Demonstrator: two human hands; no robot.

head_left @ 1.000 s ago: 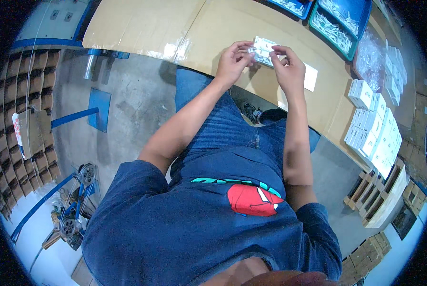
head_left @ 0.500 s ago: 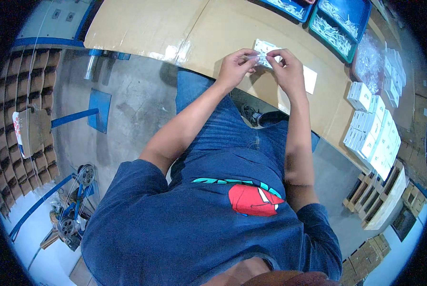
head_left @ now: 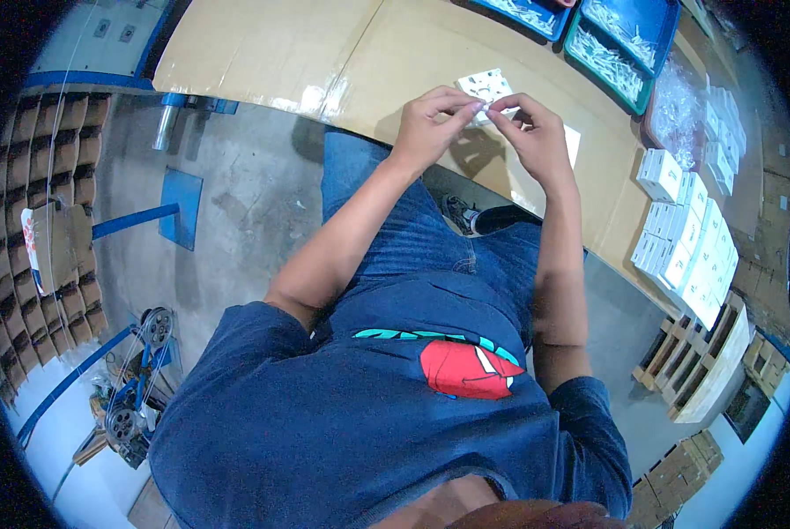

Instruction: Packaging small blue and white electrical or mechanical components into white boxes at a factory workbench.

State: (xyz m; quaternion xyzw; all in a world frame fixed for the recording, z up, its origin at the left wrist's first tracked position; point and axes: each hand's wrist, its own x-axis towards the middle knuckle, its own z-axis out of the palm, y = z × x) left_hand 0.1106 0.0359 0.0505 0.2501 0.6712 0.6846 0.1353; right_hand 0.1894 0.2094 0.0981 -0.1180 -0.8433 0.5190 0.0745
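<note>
Both hands pinched on a small white packet (head_left: 485, 88) above the cardboard-covered table (head_left: 263, 53).
Left hand (head_left: 430, 123) closed, thumb and forefinger clamped on packet's near edge; right hand (head_left: 540, 141) likewise, fingertips (head_left: 500, 108) nipping the same edge from the other side; packet raised just over the table, near the front edge. Best handled, probably, by keeping both pinches close together and pulling evenly; no twisting; wrists steady over the cardboard. Packet contents unreadable; too small and part-covered by fingers. Blue bins (head_left: 624, 44) of small white parts cut off at the top rim; white boxes (head_left: 690, 238) stacked at right, bent by the lens; clear bags (head_left: 677, 110) beside them hard to resolve.
</note>
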